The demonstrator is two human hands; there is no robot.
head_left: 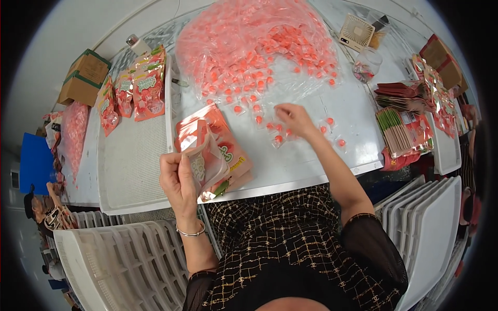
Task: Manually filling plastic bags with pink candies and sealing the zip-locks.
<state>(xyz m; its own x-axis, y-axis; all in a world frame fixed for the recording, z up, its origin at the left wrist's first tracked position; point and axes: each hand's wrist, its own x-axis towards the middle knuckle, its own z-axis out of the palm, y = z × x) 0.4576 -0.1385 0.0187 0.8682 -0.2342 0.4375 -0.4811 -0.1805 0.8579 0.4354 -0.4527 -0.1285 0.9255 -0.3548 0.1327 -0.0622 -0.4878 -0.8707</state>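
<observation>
My left hand (178, 179) is closed on the edge of a red candy pouch (211, 163), whose mouth gapes toward the right. Beneath that pouch, more flat red pouches (237, 155) lie at the table's front edge. My right hand (296, 119) is over the table with its fingers curled together among loose wrapped candies (278, 139); whatever its fingertips hold is hidden. The candies are small orange-red pieces in clear wrappers. Behind the hands, a large clear plastic bag (228, 36) spills a heap of the same candies onto the table.
Filled pouches (149, 93) stand in a white tray (132, 166) at left. Stacked pouches (397, 132) lie at right, near a clear cup (367, 63) and a small fan (357, 32). White trays (122, 254) are stacked below on both sides. Other people are at far left.
</observation>
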